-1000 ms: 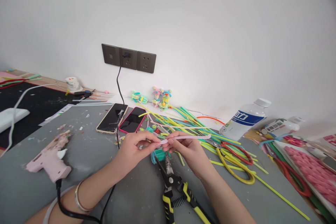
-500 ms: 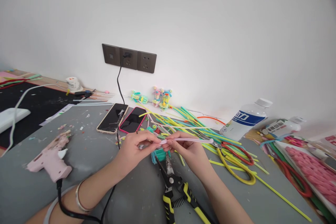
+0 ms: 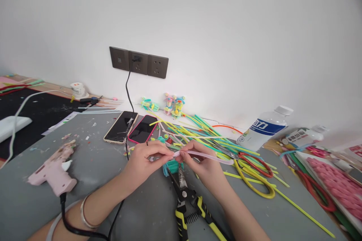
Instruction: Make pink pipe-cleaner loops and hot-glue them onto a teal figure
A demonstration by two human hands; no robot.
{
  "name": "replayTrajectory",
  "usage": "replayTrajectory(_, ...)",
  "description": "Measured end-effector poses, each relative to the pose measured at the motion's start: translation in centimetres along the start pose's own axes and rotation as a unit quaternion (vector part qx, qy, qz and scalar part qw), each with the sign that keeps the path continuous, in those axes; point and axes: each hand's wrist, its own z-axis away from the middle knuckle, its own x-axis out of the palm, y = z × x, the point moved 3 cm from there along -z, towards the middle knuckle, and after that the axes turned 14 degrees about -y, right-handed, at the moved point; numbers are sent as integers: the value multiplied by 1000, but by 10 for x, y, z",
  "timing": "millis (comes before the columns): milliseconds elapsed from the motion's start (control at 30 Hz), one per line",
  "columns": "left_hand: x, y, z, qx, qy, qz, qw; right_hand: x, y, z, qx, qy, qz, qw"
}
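Note:
A pale pink pipe cleaner (image 3: 207, 155) runs between my two hands, its loose end stretching out to the right with a bent tip. My left hand (image 3: 148, 160) pinches its left end between thumb and index finger. Right beside those fingertips, my right hand (image 3: 199, 160) grips the same strip with thumb and forefinger. Below the fingers, a teal fuzzy bundle (image 3: 173, 166) lies on the table, partly hidden. The black and yellow cutting shears (image 3: 185, 196) rest with open blades pointing at that bundle.
Many yellow and teal pipe cleaners (image 3: 203, 128) lie behind my hands, with red and yellow-handled scissors (image 3: 254, 173) on them. A pink glue gun (image 3: 55, 171) sits left, its cord crossing near my left forearm. Two phones (image 3: 121, 127), a bottle (image 3: 263, 128) and small fuzzy figures (image 3: 178, 106) stand or lie farther back.
The free right end of the pink pipe cleaner has swung downward and slightly right. My fingers have shifted a little along it; both hands stay in nearly the same place.

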Motion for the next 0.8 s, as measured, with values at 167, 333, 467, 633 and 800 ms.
replayTrajectory(167,0,0,1,8,27,1,1000,2,-2,1,-3,-7,4,1000)
replayTrajectory(333,-1,-1,2,5,41,7,999,3,-2,2,-1,-12,-18,1000)
replayTrajectory(467,-1,0,2,7,30,14,999,2,0,2,-11,-6,4,1000)
replayTrajectory(633,0,0,2,11,16,-4,1000,3,-1,2,-22,1,86,996)
replayTrajectory(800,2,1,3,29,5,-24,999,5,-4,4,-40,10,186,982)
